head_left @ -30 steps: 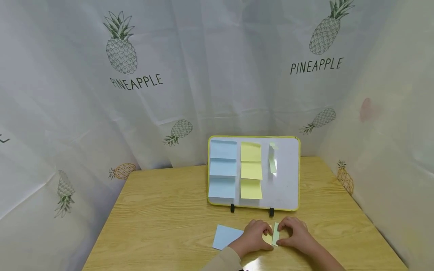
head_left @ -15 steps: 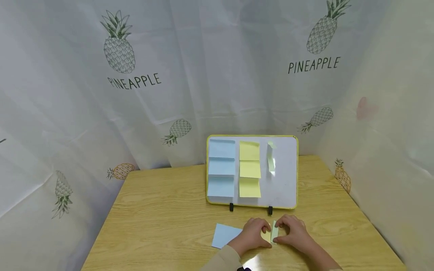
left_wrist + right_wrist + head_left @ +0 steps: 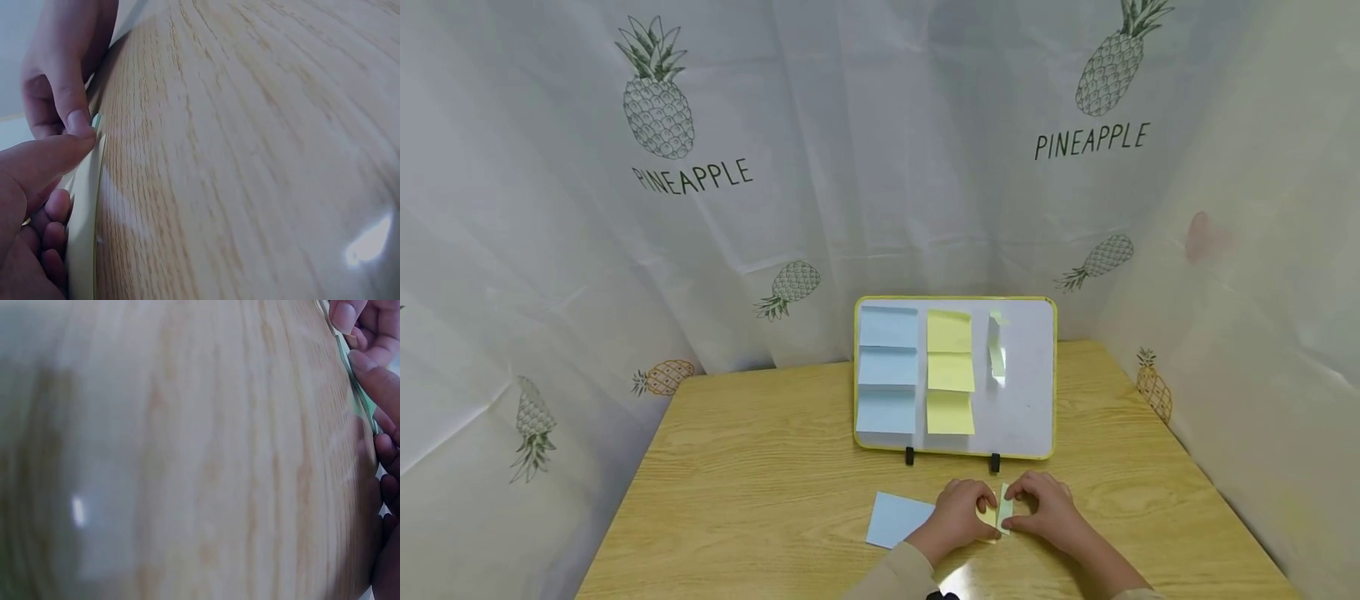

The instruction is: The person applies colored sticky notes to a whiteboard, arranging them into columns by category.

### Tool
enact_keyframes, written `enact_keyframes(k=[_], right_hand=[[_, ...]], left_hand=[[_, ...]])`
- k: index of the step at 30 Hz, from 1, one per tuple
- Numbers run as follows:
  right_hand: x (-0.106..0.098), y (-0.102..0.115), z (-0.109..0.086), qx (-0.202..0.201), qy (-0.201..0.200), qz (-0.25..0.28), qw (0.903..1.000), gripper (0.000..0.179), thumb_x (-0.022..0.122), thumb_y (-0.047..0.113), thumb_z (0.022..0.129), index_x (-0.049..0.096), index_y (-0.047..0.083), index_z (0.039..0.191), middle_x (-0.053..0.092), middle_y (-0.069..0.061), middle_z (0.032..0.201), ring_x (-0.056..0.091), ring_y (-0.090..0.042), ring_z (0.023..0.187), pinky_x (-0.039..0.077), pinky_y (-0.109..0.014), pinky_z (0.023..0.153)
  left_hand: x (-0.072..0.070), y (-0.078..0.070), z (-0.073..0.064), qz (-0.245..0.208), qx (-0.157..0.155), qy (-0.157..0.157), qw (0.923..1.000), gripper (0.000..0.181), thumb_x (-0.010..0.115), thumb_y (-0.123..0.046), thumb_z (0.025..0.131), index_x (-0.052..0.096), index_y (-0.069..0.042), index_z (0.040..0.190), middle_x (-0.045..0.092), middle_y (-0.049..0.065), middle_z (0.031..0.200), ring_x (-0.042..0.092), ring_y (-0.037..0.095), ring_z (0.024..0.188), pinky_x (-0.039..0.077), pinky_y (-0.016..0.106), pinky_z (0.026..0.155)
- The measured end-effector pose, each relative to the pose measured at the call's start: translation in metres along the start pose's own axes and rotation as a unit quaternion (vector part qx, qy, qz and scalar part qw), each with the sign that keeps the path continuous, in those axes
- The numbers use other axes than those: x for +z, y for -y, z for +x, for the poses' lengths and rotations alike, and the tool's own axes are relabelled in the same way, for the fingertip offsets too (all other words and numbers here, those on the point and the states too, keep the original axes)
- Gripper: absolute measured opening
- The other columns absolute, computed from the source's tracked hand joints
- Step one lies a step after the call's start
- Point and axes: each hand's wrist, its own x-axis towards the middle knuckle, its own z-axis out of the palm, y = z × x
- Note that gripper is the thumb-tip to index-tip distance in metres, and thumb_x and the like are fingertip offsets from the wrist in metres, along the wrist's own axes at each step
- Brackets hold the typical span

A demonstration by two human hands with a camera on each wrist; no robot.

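Note:
Near the table's front, my left hand (image 3: pixel 957 513) curls around a yellow sticky note pad (image 3: pixel 987 512), thumb at its near edge and fingers at the far one. My right hand (image 3: pixel 1051 508) pinches a narrow green sticky note pad (image 3: pixel 1005 508) directly beside it, thumb and fingers at its ends. In the left wrist view, the yellow pad (image 3: pixel 84 240) lies low along the tabletop, partly covered by the left thumb (image 3: pixel 50 159). The right wrist view shows the green pad (image 3: pixel 364 399) under the right thumb (image 3: pixel 378 384). A blue sticky note pad (image 3: pixel 898 521) lies left of the hands, partly hidden by the left one.
Behind the hands, a yellow-framed whiteboard (image 3: pixel 1028 383) stands on black feet (image 3: pixel 996 462). It bears a column of blue notes (image 3: pixel 887 367), a column of yellow notes (image 3: pixel 951 371) and a green strip (image 3: pixel 996 346). A pineapple-print curtain (image 3: pixel 880 167) surrounds the wooden table (image 3: pixel 752 450).
The head view has shifted slightly, so everything appears a little up and left. Both hands keep their holds on the yellow and green pads, almost still.

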Motion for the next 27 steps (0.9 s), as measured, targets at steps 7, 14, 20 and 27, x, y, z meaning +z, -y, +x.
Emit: enact_keyframes(k=[7,14,20,27], right_hand=[[0.0001,0.0004,0.0013,0.01,-0.006,0.007,0.9999,0.03,0.09,0.033,0.065,0.066,0.031,0.082,0.054,0.019,0.081,0.045,-0.004,0.082,0.027,-0.044,0.077],[-0.0007,0.0004,0.0027,0.013,0.002,0.02,0.9997,0.021,0.086,0.03,0.072,0.067,0.031,0.083,0.057,0.019,0.083,0.048,-0.005,0.084,0.027,-0.043,0.077],[-0.0031,-0.0025,0.0046,-0.001,0.005,0.028,0.9996,0.013,0.082,0.026,0.078,0.07,0.029,0.084,0.06,0.02,0.084,0.05,-0.005,0.085,0.03,-0.04,0.077],[-0.0088,-0.0024,0.0045,0.03,0.038,0.1,0.9938,0.01,0.076,0.025,0.086,0.074,0.021,0.095,0.066,0.011,0.092,0.054,-0.009,0.092,0.04,-0.035,0.083]], left_hand=[[0.0013,-0.0056,0.0015,0.005,-0.022,-0.016,0.9996,0.03,0.089,-0.033,0.071,0.064,-0.026,0.085,0.045,-0.016,0.071,0.039,0.003,0.072,0.034,0.022,0.066],[0.0044,-0.0092,0.0022,0.03,-0.037,-0.038,0.9981,0.029,0.09,-0.034,0.069,0.066,-0.026,0.083,0.043,-0.016,0.067,0.038,0.003,0.07,0.033,0.021,0.062],[0.0047,-0.0092,0.0016,0.037,-0.031,-0.046,0.9978,0.029,0.09,-0.034,0.069,0.068,-0.027,0.088,0.043,-0.016,0.068,0.037,0.003,0.07,0.032,0.021,0.063],[0.0061,-0.0077,0.0014,0.044,-0.024,-0.04,0.998,0.035,0.089,-0.034,0.07,0.072,-0.031,0.101,0.041,-0.016,0.069,0.035,0.003,0.069,0.03,0.021,0.062]])
